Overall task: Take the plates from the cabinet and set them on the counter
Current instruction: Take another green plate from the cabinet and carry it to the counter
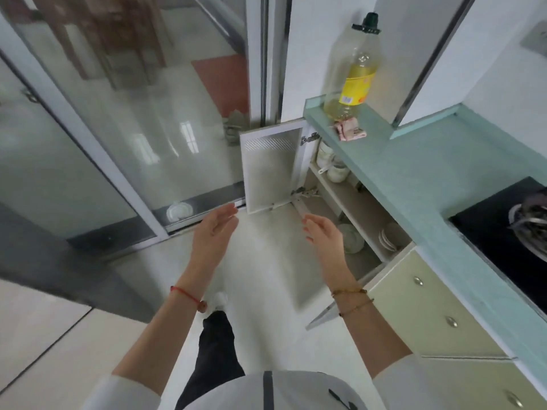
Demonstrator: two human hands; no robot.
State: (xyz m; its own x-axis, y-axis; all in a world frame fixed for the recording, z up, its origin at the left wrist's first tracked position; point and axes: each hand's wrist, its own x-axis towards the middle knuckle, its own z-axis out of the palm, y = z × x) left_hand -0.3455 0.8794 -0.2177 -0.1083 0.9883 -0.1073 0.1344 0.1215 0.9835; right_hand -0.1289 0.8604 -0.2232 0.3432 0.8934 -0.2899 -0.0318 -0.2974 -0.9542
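Kitchen, teal counter (414, 161) right; cabinet (340, 202) below, door open, plates (387, 236) inside. Left hand (217, 229), right hand (324, 233): both spread wide, empty, nr cabinet.

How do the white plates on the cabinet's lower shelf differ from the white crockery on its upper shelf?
The white plates sit on the lower shelf, nearer the camera and by the right hand; the white crockery sits on the upper shelf, tucked under the pale green counter. The plates look flat and stacked; the crockery looks taller and rounder, like bowls or jars. Both are white and untouched inside the open cabinet; both hands are empty.
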